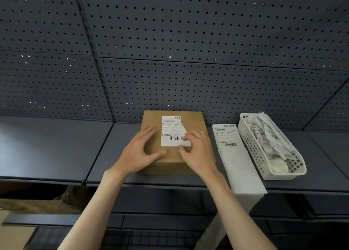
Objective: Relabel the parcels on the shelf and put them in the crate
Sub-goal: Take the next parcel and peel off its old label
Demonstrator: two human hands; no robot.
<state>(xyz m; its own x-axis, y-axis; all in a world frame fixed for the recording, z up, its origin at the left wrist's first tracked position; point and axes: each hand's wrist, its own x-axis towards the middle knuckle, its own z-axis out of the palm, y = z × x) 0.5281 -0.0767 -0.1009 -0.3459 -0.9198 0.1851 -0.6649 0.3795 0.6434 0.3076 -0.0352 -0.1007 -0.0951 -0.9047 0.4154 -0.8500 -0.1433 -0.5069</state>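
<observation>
While my left hand [140,151] is pressing on the brown parcel [170,155] with fingers spread, my right hand [196,151] is pinching the torn label [172,131] at its lower right corner. Its barcodes are showing; the print is too small to read. Beside the parcel a label strip [236,155] and white basket [264,164] of paper scraps are lying on the shelf [56,146].
</observation>
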